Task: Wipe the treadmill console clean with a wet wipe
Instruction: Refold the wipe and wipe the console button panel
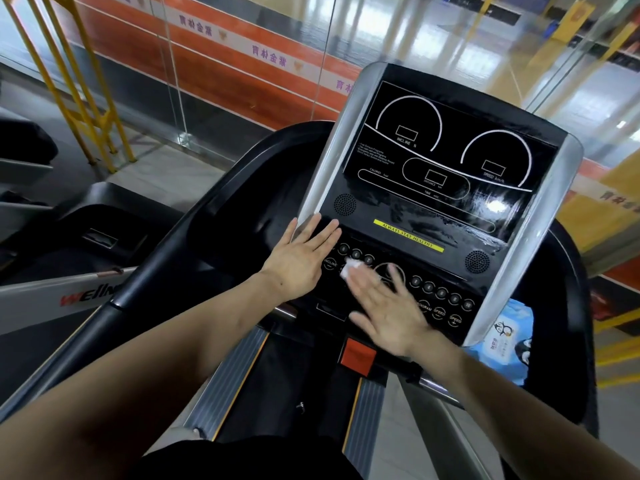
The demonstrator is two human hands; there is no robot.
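The treadmill console (440,161) is a black glossy panel with silver side rails, tilted in the middle of the view. Wet streaks shine on its lower right part. My left hand (301,258) lies flat with straight fingers on the console's lower left edge, above the INCLINE button. My right hand (384,303) presses flat on the button panel, blurred with motion. A crumpled white wet wipe (351,268) sticks out from under its fingertips.
A blue pack of wet wipes (509,334) sits in the tray to the right of the console. A red safety key block (358,355) is below the panel. Black handrails (166,258) curve around both sides. Another treadmill stands at the left, and a glass wall lies ahead.
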